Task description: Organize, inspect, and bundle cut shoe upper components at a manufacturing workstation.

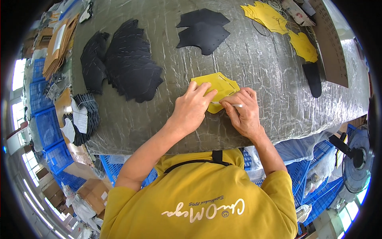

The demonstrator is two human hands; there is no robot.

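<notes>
A yellow pattern template (218,84) with narrow slots lies on the table in front of me. My left hand (191,104) rests on its left part, fingers spread and pressing it down. At its lower right edge, my right hand (243,110) is closed around a slim white pen (238,105). The pen's tip end points left toward the template, close to my left fingertips. What lies under the template is mostly hidden. Beyond it sit black cut pieces (203,32), one overlapping the other.
Fanned black pieces with pale marks (131,63) cover the table's left side. More yellow templates (266,16) lie at the far right, near a cardboard sheet (328,44) and a black strip (312,79). Bundled dark pieces (85,115) sit at the left edge. A fan (358,159) stands right.
</notes>
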